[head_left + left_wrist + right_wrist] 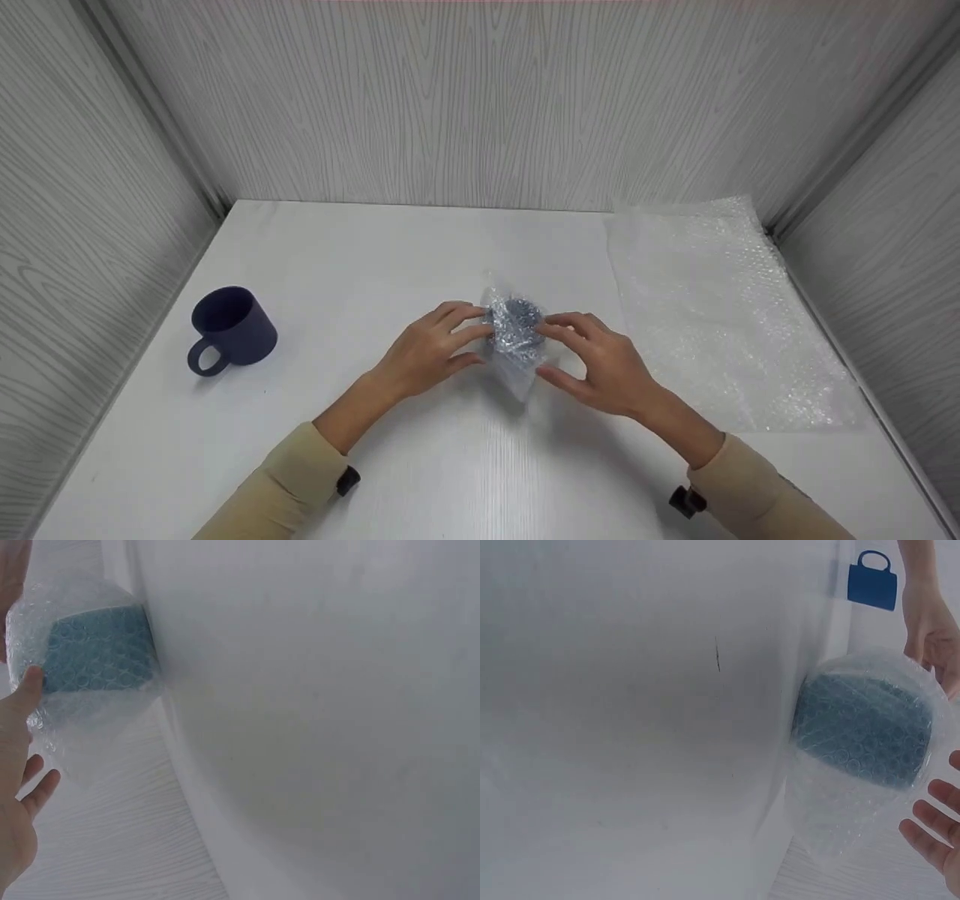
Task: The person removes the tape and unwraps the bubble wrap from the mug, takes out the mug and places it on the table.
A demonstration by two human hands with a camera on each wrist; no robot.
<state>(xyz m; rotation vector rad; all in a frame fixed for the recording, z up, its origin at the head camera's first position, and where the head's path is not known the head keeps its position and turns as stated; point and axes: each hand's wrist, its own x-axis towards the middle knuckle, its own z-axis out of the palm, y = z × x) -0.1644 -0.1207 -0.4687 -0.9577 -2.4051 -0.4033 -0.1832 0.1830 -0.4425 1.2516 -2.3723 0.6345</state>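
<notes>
A blue object wrapped in bubble wrap (516, 330) stands at the middle of the white table (375, 247). My left hand (457, 337) grips its left side, fingers curled over the top and thumb low. The thumb (30, 686) presses on the bundle (97, 649). My right hand (577, 352) touches the right side with fairly straight, spread fingers. In the right wrist view those fingers (930, 829) lie by the bundle (862, 727) and its loose tail of wrap.
A dark blue mug (232, 328) stands on the table's left part, handle toward me. A large sheet of bubble wrap (720, 315) lies flat along the right side. Grey wood-grain walls close off the left, back and right.
</notes>
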